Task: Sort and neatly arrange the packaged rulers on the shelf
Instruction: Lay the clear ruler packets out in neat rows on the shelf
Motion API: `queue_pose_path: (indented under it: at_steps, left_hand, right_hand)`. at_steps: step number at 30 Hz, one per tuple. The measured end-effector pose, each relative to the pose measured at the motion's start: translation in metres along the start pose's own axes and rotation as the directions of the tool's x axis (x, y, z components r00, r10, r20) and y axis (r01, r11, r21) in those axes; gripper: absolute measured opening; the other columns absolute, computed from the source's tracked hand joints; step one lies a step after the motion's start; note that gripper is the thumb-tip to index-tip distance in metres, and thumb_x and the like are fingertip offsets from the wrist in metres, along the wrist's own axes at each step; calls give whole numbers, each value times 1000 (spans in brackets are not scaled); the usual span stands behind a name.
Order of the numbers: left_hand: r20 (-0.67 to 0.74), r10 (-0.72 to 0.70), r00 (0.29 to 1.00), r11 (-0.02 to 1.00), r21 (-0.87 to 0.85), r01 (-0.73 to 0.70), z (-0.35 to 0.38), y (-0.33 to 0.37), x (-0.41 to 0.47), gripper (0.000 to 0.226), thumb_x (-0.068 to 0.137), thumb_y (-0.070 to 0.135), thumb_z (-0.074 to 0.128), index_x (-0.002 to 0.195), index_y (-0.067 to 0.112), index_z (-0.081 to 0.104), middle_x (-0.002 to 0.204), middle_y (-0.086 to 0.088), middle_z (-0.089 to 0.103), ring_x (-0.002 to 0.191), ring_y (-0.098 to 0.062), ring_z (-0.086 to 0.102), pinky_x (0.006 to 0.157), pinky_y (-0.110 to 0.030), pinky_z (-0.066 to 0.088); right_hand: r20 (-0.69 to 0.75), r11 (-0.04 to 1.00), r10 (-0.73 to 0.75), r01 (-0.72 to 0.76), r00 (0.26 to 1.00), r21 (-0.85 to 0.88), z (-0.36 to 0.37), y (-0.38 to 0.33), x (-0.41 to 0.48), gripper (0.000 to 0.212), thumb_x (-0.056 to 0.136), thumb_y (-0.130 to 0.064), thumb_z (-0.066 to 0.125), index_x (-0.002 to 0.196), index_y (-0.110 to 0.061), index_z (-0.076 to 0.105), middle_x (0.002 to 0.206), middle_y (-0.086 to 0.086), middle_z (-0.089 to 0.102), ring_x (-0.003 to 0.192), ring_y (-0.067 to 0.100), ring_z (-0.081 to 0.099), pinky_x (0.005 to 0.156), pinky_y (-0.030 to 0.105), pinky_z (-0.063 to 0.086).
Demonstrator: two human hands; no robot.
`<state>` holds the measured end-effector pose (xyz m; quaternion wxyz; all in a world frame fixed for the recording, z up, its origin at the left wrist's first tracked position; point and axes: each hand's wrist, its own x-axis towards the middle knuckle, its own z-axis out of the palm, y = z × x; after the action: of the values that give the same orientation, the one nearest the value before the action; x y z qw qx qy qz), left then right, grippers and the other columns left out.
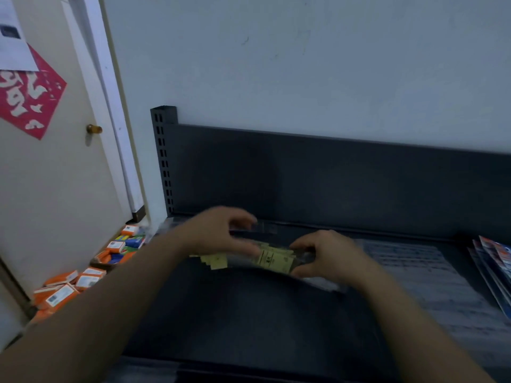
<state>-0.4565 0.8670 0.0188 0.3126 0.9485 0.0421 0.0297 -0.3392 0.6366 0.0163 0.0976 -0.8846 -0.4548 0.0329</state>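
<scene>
The packaged rulers [272, 259] are held as one bundle at the middle of the shelf [249, 322], long axis left to right, the left end gripped in the curled fingers of the left hand [218, 230] and the right end pinched by the right hand [329, 254].

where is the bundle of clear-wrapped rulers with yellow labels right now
Head view, centre: the bundle of clear-wrapped rulers with yellow labels held over the dark metal shelf between the left hand and right hand, left of the colourful magazines.
</scene>
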Motion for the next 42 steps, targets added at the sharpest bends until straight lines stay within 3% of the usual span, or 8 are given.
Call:
queue_pose_path:
  at_steps: [4, 11, 18, 23, 30, 33, 38, 42]
  left_hand:
    - [28, -48, 998, 930, 365, 35, 21, -8, -4, 55, 72, 54, 74, 121, 36, 57, 115, 16, 61, 99, -5, 56, 86, -27, 47]
    - [52, -13, 999, 941, 339, -6, 35, -4, -15, 36, 82, 44, 66, 115, 40, 53, 110, 19, 58, 98, -4, 56, 86, -29, 47]
    - [-27, 10, 1000, 899, 438, 3, 37, -10, -29, 52, 84, 55, 59, 132, 41, 45, 129, 16, 53, 118, -9, 50, 101, -35, 42]
    - [-215, -228, 949, 973, -12, 231, 40, -25, -42, 53, 64, 40, 85, 110, 36, 59, 111, 14, 59, 101, -4, 55, 91, -22, 42]
    - [-267, -383, 884, 908, -287, 307, 30, -24, -37, 41, 65, 31, 87, 100, 30, 66, 102, 11, 59, 86, 2, 51, 70, -16, 38]
    - [-280, -371, 886, 911, -296, 288, 37, -18, -34, 46, 62, 32, 89, 102, 28, 66, 100, 11, 60, 89, -3, 55, 67, -12, 38]
    - [-264, -297, 918, 942, -237, 237, 45, -18, -33, 49, 64, 29, 88, 105, 27, 61, 102, 10, 60, 92, -6, 57, 74, -21, 44]
    - [-279, -245, 928, 962, -189, 197, 48, -23, -30, 39, 70, 27, 83, 101, 26, 60, 100, 11, 61, 91, -7, 58, 73, -17, 43]
  right_hand:
    - [-58, 993, 79, -84, 995, -88, -1, 6, -12, 43, 62, -60, 72, 97, -37, 65, 87, -17, 66, 82, 5, 60, 68, 24, 47]
    - [-77, 975, 87, -70, 993, 209, 31, 8, -27, 46, 68, -37, 77, 109, -33, 58, 103, -9, 52, 92, 7, 56, 81, 24, 49]
    - [-60, 993, 88, -83, 994, 82, 27, 13, -33, 48, 77, -46, 70, 122, -35, 57, 113, -7, 57, 107, 13, 54, 92, 30, 45]
    - [-134, 903, 318, -257, 939, 345, 42, 19, -36, 52, 62, -38, 84, 108, -27, 63, 104, -6, 63, 93, 10, 60, 83, 26, 50]
    - [-190, 839, 440, -326, 878, 436, 44, 16, -26, 45, 58, -35, 87, 94, -25, 62, 107, 0, 58, 85, 11, 57, 72, 21, 45]
    - [-117, 769, 401, -265, 909, 582, 49, 8, -20, 47, 61, -21, 88, 98, -20, 59, 108, 2, 60, 86, 11, 57, 63, 14, 41]
    - [-117, 826, 317, -213, 941, 522, 52, 6, -19, 53, 76, -22, 76, 123, -21, 51, 120, 0, 43, 105, 13, 49, 86, 17, 36]
    - [-55, 850, 232, -176, 971, 496, 45, 16, -16, 26, 79, -19, 73, 100, -26, 59, 108, 2, 54, 92, 13, 56, 71, 17, 40]
